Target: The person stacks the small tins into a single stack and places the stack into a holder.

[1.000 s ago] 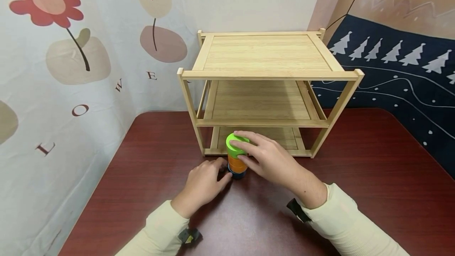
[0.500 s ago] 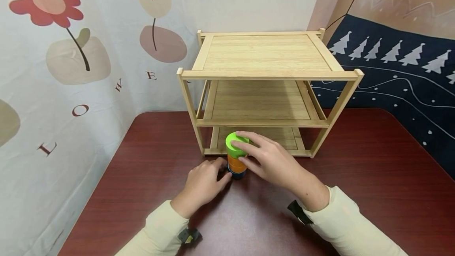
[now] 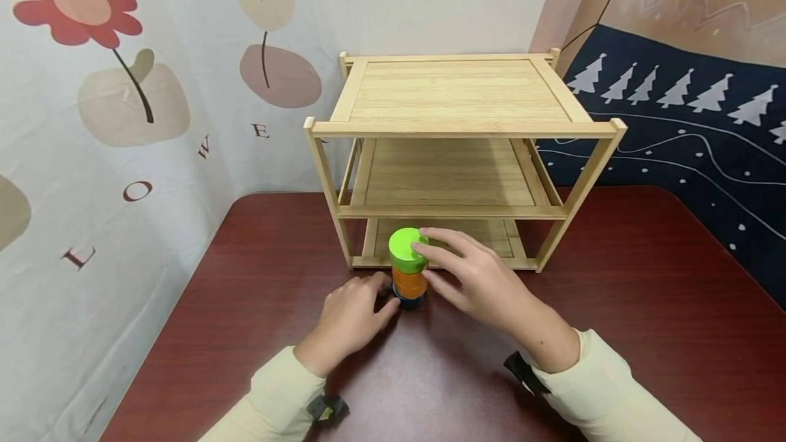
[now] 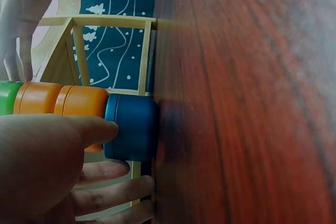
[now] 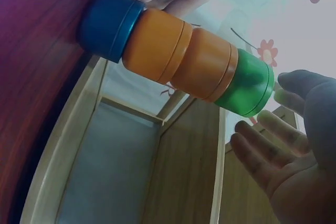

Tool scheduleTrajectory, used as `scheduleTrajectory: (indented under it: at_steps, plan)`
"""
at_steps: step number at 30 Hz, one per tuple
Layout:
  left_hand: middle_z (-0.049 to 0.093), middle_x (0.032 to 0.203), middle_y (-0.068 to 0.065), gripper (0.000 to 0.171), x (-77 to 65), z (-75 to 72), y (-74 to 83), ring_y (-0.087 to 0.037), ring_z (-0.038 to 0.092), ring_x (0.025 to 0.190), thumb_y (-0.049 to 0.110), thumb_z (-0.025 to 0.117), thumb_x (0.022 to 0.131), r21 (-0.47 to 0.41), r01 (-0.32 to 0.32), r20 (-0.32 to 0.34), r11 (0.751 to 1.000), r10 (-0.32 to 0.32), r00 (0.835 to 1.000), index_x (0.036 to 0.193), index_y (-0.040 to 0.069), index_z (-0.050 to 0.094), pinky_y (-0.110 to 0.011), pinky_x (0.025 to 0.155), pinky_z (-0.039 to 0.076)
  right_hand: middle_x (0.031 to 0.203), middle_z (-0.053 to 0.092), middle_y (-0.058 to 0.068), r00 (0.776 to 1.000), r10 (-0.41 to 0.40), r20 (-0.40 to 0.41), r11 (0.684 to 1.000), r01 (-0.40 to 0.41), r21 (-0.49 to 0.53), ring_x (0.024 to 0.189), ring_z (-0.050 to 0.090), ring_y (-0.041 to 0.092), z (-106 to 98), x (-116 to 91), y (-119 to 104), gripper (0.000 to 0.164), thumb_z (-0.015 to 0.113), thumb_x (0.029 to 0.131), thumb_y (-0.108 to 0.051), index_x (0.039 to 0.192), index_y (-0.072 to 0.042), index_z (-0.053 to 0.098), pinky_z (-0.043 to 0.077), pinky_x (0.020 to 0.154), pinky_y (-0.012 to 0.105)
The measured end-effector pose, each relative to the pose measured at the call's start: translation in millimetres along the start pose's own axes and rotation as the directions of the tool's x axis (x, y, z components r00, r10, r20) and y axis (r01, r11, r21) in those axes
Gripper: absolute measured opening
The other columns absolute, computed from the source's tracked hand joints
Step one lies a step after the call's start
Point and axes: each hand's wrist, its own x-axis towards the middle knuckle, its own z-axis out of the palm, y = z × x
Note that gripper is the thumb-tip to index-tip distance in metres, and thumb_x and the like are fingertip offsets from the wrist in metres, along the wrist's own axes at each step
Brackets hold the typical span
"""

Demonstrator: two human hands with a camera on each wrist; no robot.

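Note:
A tower of stacking cups stands upright on the table, with a blue cup (image 4: 134, 128) at the bottom, two orange cups (image 5: 157, 45) above it and a green cup (image 3: 406, 251) on top. Low at the base, my left hand (image 3: 348, 316) pinches the blue cup between thumb and fingers; its thumb presses near the rim in the left wrist view. Beside the green cup is my right hand (image 3: 485, 282), its fingers spread and gently bent, holding nothing. Its fingertips overlap the green cup's edge in the head view, while the right wrist view shows a small gap there.
A three-tier wooden rack (image 3: 463, 129) stands right behind the tower on the dark red table (image 3: 258, 251). Printed cloth (image 3: 202, 33) hangs behind and at both sides. A small black device (image 3: 327, 408) is strapped at each wrist.
My right hand has drawn back to the right from the green cup, its fingers spreading off the top. The left hand and the tower have stayed in place.

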Motion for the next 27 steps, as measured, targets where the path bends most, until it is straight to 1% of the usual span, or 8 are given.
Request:
scheduleTrajectory:
  at_steps: [7,10,19,27]
  plan:
    - [0.074,0.103,0.004,0.031,0.3,0.0,0.3,-0.021,0.068,0.093,0.042,0.070,0.091,0.005,0.003,0.001,1.000,-0.003,1.000,0.112,0.020,0.068,-0.046,0.068,0.055,0.129,0.065,0.011,0.997,0.000,-0.072,1.000,0.001,0.013,0.117,0.065,0.027,-1.3,-3.0,2.7,0.037,0.075,0.088,-0.011,0.125,-0.010,0.069,0.055,0.094,0.042]
    - [0.074,0.103,0.004,0.030,0.3,-0.2,0.5,-0.021,0.068,0.092,0.042,0.071,0.091,0.001,0.003,0.002,1.000,-0.003,1.000,0.112,0.020,0.068,-0.046,0.068,0.055,0.128,0.066,0.011,0.997,0.001,-0.080,1.000,0.000,0.017,0.116,0.065,0.027,-2.5,-3.0,3.6,0.035,0.073,0.090,-0.011,0.124,-0.009,0.069,0.054,0.094,0.042]
    - [0.074,0.101,0.002,0.029,0.7,0.2,0.8,-0.022,0.068,0.092,0.039,0.072,0.091,0.001,-0.001,-0.003,1.000,0.001,1.000,0.110,0.018,0.068,-0.046,0.068,0.055,0.128,0.066,0.011,0.997,0.019,-0.073,1.000,-0.018,0.017,0.118,0.064,0.025,-4.0,-4.0,5.1,0.031,0.070,0.093,-0.016,0.123,-0.009,0.069,0.053,0.097,0.040]
    - [0.074,0.102,0.003,0.028,1.3,0.2,0.4,-0.021,0.068,0.093,0.038,0.072,0.091,0.004,0.002,-0.002,1.000,-0.002,1.000,0.110,0.018,0.068,-0.046,0.069,0.055,0.125,0.067,0.011,0.996,0.024,-0.091,1.000,-0.023,0.020,0.115,0.065,0.026,-2.3,-5.2,9.9,0.034,0.073,0.089,-0.011,0.123,-0.009,0.069,0.054,0.094,0.041]
